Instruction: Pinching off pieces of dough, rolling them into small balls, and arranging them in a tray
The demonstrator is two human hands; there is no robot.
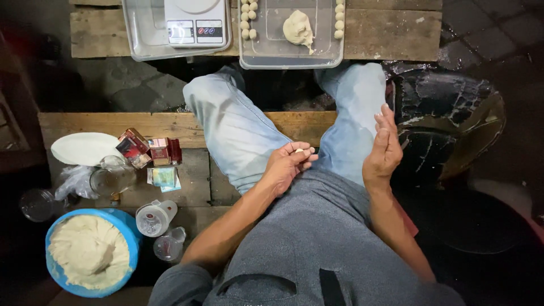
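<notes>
Pale dough, a small bit (298,151), sits pinched in the fingertips of the left hand (286,165), which rests over the person's lap against the left thigh in faded jeans (238,130). That grip is narrow, curled tight around the bit. The right hand (385,148) stands just to the right of it, apart, palm flat and open, fingers together and tilted upward, holding nothing. The bit lies to the left of that open palm, at about the same height, with a gap between the two hands; the left hand alone touches it. The bit looks roundish, so no long axis can be told.

Low on the left, a blue bowl (127,226) holds a large mound of dough (88,252). Above it are clear cups (156,217), small red boxes (148,149) and a white lid (85,148) on wooden planks. Farthest off, on a wooden bench (391,34), a clear tray (292,55) holds a dough lump (298,27) and rows of small dough balls (248,20), beside a white scale (195,22).
</notes>
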